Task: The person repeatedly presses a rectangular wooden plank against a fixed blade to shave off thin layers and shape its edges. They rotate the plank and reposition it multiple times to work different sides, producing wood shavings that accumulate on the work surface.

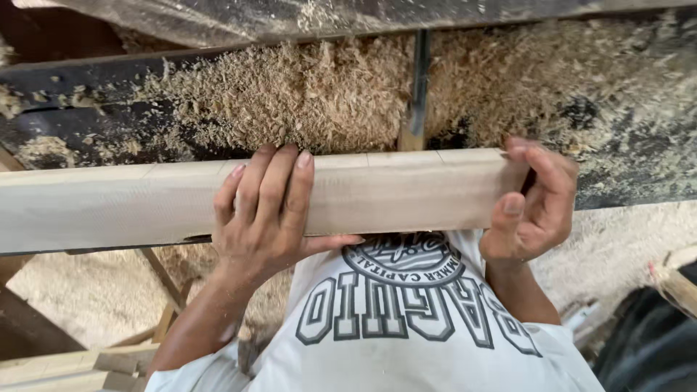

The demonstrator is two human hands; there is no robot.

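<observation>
Head view: a pale planed wooden beam [145, 203] lies across the frame with its long axis running from 9 o'clock to 3 o'clock, tilted slightly so the 3 o'clock end sits a little higher. The left hand [265, 210] lies flat over the top face near mid-length, fingers pointing toward 12 o'clock and the thumb hooked under the near edge; it clasps the beam from above. The right hand [534, 207] wraps the cut end at 3 o'clock, fingers curled over the end face and the thumb pressed against the near side, so it grips the beam endwise. The unheld length therefore extends toward 9 o'clock, away from both hands, with the left hand the nearer of the two. Beyond the beam at 12 o'clock sits a dark machine bed [87, 123] heaped with sawdust [305, 94], and a narrow upright part [419, 80], possibly a blade or guide, stands just behind the far edge between the hands; contact cannot be confirmed. A white printed shirt [406, 327] fills 6 o'clock.
</observation>
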